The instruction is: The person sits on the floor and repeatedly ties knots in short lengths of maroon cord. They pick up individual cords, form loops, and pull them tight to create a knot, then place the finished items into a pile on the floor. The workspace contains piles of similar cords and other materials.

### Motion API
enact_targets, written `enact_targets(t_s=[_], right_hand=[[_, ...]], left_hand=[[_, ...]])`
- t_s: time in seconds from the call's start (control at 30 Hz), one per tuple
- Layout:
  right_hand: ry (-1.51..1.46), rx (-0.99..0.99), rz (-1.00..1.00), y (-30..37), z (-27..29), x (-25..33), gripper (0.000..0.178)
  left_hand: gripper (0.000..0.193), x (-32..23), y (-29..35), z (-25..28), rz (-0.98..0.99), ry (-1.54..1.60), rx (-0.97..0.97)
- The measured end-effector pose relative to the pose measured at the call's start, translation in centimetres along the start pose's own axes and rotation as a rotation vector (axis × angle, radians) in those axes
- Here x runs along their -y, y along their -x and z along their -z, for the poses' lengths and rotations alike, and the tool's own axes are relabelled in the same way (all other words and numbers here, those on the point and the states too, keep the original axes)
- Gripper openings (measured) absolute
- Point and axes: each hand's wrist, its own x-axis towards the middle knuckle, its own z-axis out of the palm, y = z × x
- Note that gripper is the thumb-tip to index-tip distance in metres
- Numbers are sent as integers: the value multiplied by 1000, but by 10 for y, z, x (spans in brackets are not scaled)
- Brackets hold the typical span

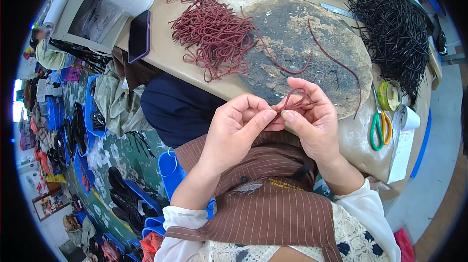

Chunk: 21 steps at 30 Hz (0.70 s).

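Over my lap, at the near edge of the table, both hands meet on a looped dark red cord (291, 102). My left hand (239, 125) pinches it between thumb and forefinger. Thumb and fingers of my right hand (314, 120) close on the same cord, with the loop standing up between the hands. The exact crossing of the strands is partly hidden by my fingertips. Beyond my hands lies a round, worn dark board (292, 33), with two loose red cords on it, one a single curved strand (336, 59). To its left is a heap of knotted dark red cords (214, 33).
A pile of black cords (390, 33) lies at the far right. Nearer are a round tin (389, 95), green-and-orange-handled scissors (380, 130) and a white roll (408, 117). A phone (139, 37) rests at the table's left edge. Blue bins with black items (131, 198) stand on the floor to the left.
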Motion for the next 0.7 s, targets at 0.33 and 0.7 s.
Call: enact_targets(t_s=[0.33,0.7], right_hand=[[-83,-27,-62,2,-5,1,44],[-162,-31,-51,0,-5,-5,41]], left_hand=[[9,6,1,6,-64,11,49],[9,11,-1,5,-59,71,-12]])
